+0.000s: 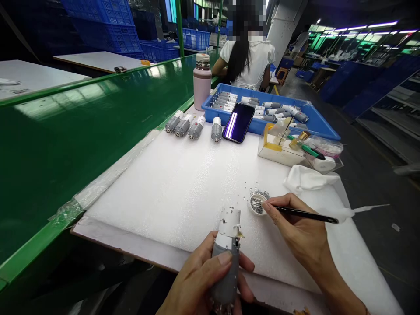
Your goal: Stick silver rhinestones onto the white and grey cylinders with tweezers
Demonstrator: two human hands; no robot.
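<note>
My left hand is wrapped round a grey and white cylindrical model, held upright over the near table edge. Small metal bits and a gold-coloured part stick out from its side. In a pinch, my right hand holds slim black tweezers, their tip end over a small round white dish. Tiny shiny metal pieces lie in this dish and are scattered around its far rim. Whether the tips grip a piece is too small to tell.
Several similar cylinders stand at the back beside a phone, which leans on a blue tray of more cylinders. A pink bottle, a small box and white cloth are nearby. A person sits beyond.
</note>
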